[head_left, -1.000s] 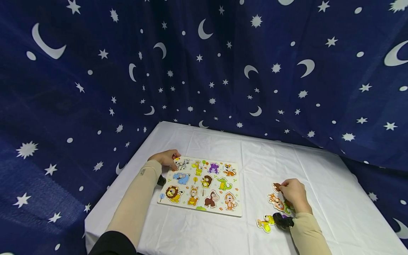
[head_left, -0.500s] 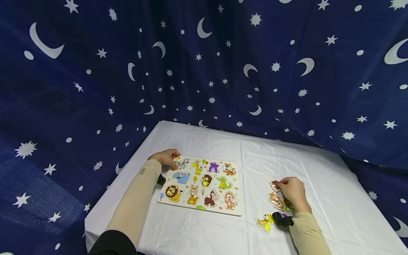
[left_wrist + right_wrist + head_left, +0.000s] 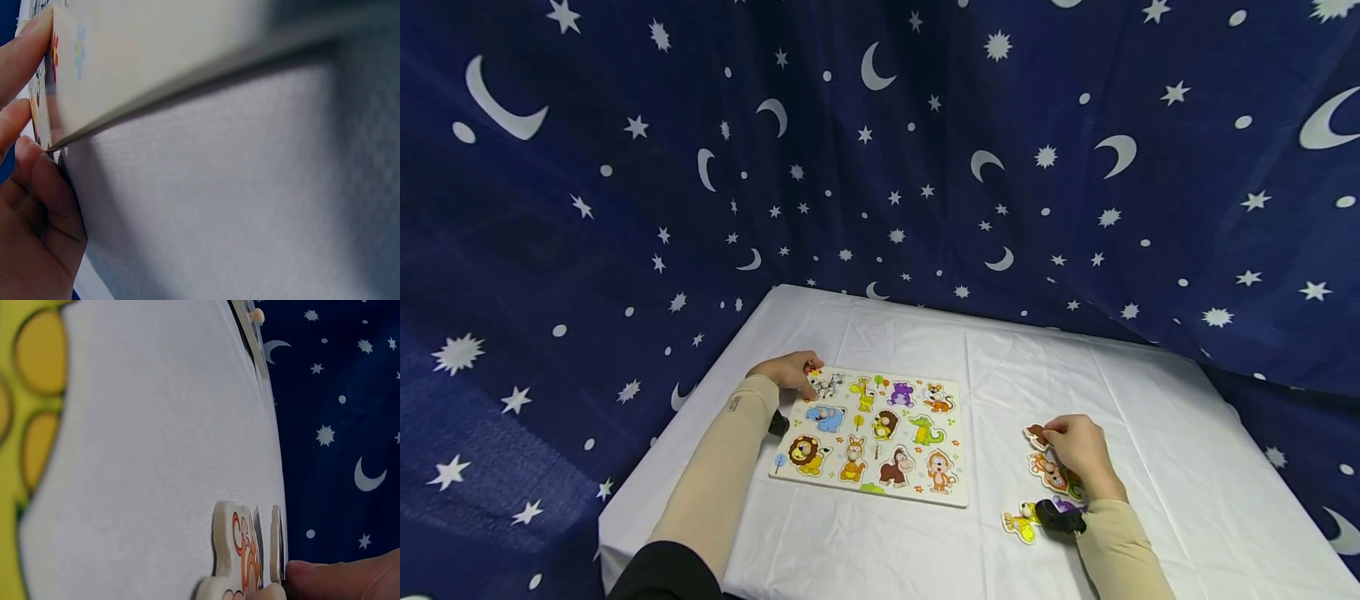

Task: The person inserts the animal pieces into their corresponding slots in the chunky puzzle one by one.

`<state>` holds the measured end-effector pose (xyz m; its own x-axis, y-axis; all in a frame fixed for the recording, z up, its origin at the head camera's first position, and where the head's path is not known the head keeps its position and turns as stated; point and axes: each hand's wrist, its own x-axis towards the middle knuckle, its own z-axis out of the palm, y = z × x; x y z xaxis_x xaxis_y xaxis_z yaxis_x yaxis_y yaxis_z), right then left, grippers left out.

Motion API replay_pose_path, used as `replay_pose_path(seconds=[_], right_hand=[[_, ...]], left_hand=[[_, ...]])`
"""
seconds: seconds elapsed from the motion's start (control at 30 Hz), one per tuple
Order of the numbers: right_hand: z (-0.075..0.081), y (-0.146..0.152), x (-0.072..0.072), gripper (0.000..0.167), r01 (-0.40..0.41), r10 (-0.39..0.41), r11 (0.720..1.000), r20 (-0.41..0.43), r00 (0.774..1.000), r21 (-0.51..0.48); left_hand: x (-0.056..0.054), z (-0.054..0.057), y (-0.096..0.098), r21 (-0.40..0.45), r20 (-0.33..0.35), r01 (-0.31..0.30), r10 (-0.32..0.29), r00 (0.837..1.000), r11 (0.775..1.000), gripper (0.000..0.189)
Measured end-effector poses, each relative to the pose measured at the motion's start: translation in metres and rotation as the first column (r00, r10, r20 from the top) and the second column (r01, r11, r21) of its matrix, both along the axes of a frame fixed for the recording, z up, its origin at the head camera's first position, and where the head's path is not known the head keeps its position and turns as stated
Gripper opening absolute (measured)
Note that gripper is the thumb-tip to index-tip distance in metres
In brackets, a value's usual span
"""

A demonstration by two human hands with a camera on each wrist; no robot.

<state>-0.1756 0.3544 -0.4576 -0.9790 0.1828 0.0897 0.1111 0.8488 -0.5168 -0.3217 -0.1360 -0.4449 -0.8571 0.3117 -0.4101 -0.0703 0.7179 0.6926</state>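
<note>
A white puzzle board (image 3: 917,495) with cartoon animals lies on the table. At its far left corner my left hand (image 3: 782,372) grips the edge; in the left wrist view, the fingers (image 3: 53,181) bend at the board's corner. To the right of the board, my right hand (image 3: 1078,446) pinches a brown puzzle piece (image 3: 1036,434), seen edge-on in the right wrist view; which animal it shows I cannot tell. Just nearer lies an orange-brown animal piece (image 3: 1047,472), and a green piece is partly under the wrist.
A yellow giraffe piece (image 3: 1021,527) and a purple piece (image 3: 1063,503) lie nearer the front, partly behind the black wrist camera (image 3: 1060,517). White cloth (image 3: 910,554) covers the table. A dark blue curtain (image 3: 850,150) with moons and stars hangs behind it.
My right hand has moved a little left and away from me, and the brown puzzle piece has shifted left with it. The left hand stays at the board's corner.
</note>
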Motion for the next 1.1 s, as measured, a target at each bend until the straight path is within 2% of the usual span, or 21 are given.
replay_pose_path(seconds=[0.1, 0.3, 0.67, 1.1], right_hand=[[0.000, -0.002, 0.000, 0.014, -0.009, 0.009, 1.000, 0.002, 1.000, -0.003], [-0.001, -0.006, -0.001, 0.013, -0.044, 0.044, 0.999, -0.001, 0.999, -0.017], [0.003, -0.020, -0.001, 0.013, -0.113, 0.113, 0.990, -0.010, 0.994, -0.081], [0.004, -0.033, 0.000, 0.012, -0.164, 0.163, 0.983, -0.010, 0.987, -0.082]], left_hand=[[-0.001, 0.000, 0.000, 0.005, -0.003, 0.008, -0.008, 1.000, 1.000, 0.060], [0.000, -0.001, -0.001, -0.014, 0.009, -0.017, 0.017, 1.000, 1.000, 0.060], [0.002, -0.001, -0.002, -0.015, -0.008, -0.011, 0.011, 1.000, 1.000, 0.060], [0.002, 0.001, 0.000, -0.001, -0.002, -0.016, 0.016, 1.000, 1.000, 0.060]])
